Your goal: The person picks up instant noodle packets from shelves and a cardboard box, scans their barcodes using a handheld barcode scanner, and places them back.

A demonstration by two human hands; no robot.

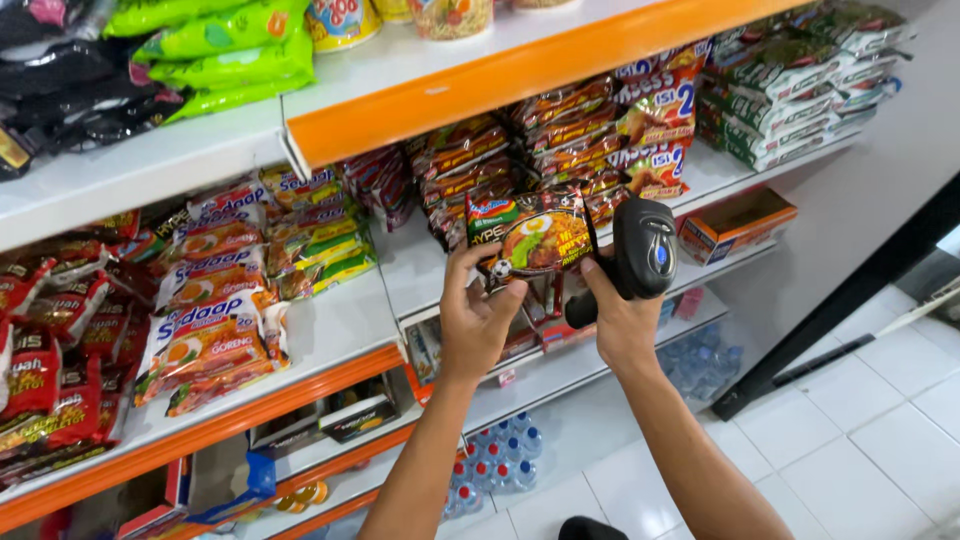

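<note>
My left hand holds a dark noodle packet by its lower left corner, thumb on the front. The packet is upright in front of the middle shelf and shows a picture of noodles with egg. My right hand grips the handle of a black handheld barcode scanner, whose head sits just right of the packet and touches its right edge. Both forearms reach up from the bottom of the head view.
White shelves with orange edges carry stacked noodle packets: orange and white ones at left, dark red ones, green-and-white ones at right. An open carton sits lower right. Water bottles stand on the white tiled floor.
</note>
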